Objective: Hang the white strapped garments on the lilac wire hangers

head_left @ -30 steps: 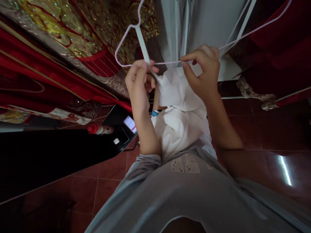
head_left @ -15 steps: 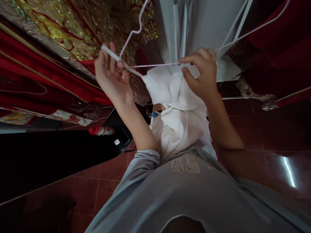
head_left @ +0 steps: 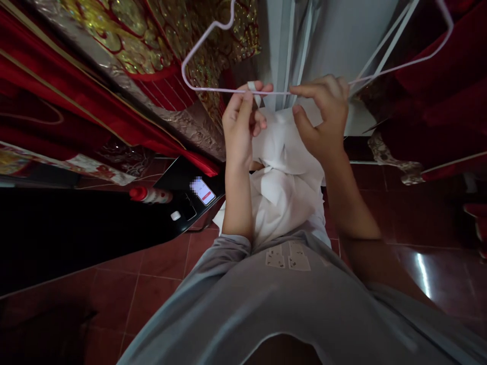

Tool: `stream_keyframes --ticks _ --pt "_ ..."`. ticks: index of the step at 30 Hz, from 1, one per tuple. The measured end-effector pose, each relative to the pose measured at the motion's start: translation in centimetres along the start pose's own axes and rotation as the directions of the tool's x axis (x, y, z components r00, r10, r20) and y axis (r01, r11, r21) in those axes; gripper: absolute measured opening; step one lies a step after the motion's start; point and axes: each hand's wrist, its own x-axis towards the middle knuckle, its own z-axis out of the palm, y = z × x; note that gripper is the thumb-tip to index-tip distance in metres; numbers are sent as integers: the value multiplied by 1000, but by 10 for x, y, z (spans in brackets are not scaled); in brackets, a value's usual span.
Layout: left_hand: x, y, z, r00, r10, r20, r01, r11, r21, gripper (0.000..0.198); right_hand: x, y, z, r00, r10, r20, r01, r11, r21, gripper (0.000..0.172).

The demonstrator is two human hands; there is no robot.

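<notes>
Both hands are working at chest height, raised in front of the person, with nothing carrying the items but the hands themselves. The wire hanger [head_left: 213,61] is lying with its long bar running nearly level from left to right, its hook curling upward at the left end and its far shoulder bending away toward the upper right. The left hand [head_left: 241,126] is pinching a narrow white strap [head_left: 251,86] between thumb and fingertips, right at the bar, with the strap end standing just above the wire. The right hand [head_left: 323,119] is gripping the bar and the top edge of the white garment [head_left: 285,172] together, thumb below and fingers curled over. The garment is hanging straight down from the bar, between the two forearms, its lower folds resting against the person's grey shirt [head_left: 266,304].

The strap is sitting on the near side of the bar, touching it, and the left hand is the nearer one to it; the right is acting as anchor, just beside it along the wire.

Below left, a phone [head_left: 202,190] and a red-capped bottle [head_left: 150,195] are lying on a black surface [head_left: 76,233] near its right corner.
</notes>
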Motion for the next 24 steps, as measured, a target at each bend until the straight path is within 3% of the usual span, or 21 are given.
stream_keyframes --ticks 3,5,8,10,13,15,17,21,24 --pt "3 1 -3 998 67 -6 -67 998 2 40 3 -5 0 995 -93 -39 98 985 139 22" --pt "4 4 -5 995 99 1 -99 995 -14 44 7 -1 -4 971 -135 -199 173 966 190 20" --pt "4 5 -4 992 122 9 -121 991 -56 44 15 19 -18 842 -9 -540 160 959 233 22" --pt "2 3 -1 993 119 6 -119 991 -60 41 19 38 -32 775 146 -615 95 935 342 34" --pt "1 -1 2 995 98 -8 -98 993 -59 40 20 59 -53 781 371 -502 -106 872 478 37" --pt "1 -2 3 995 94 -19 -95 992 -84 42 19 59 -61 788 483 -381 -285 836 470 32" --pt "1 -2 4 996 85 -28 -87 992 -92 44 18 51 -63 803 523 -284 -386 822 419 25" --pt "0 1 4 998 50 -37 -53 996 -72 41 20 38 -59 828 503 -248 -374 825 424 25" --pt "-1 1 3 998 68 -17 -69 993 -100 37 26 41 -55 812 564 -147 -416 737 532 27"
